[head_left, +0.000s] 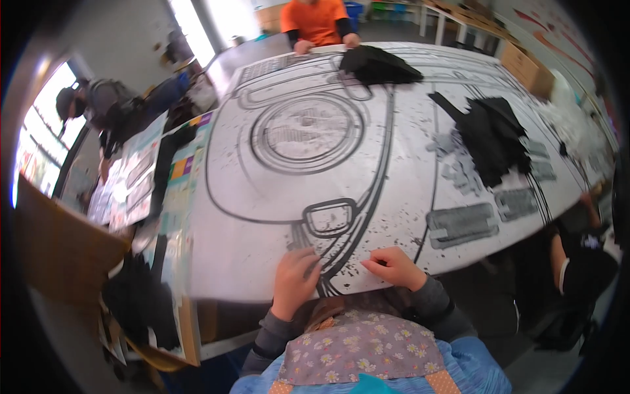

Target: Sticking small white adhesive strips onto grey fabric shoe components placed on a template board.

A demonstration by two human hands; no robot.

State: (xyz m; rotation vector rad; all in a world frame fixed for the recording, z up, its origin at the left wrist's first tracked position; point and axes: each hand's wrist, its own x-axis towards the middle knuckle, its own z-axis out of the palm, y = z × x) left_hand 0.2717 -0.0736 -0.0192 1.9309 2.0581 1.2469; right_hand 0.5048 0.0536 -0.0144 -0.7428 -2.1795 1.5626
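Note:
A large white sheet [262,236] printed with thick black outlines covers the table in front of me. My left hand [296,281] rests at its near edge, fingers loosely bent and a little blurred over dark lines, with nothing visible in them. To its right, my right hand [396,268] is closed in a pinch just above the sheet; a dark spot shows between thumb and fingers, too small to name. Tiny black scraps [354,268] lie scattered between the hands. Just beyond them is a rounded black outlined shape [329,218] drawn on the sheet.
Piles of black strips lie at the right [495,138] and far side [377,65], beside grey pieces [462,225]. A cardboard box [527,69] stands at the far right. Across the table is a person in orange [315,23]; another bends over a side table at left. More black strips [139,295] lie lower left.

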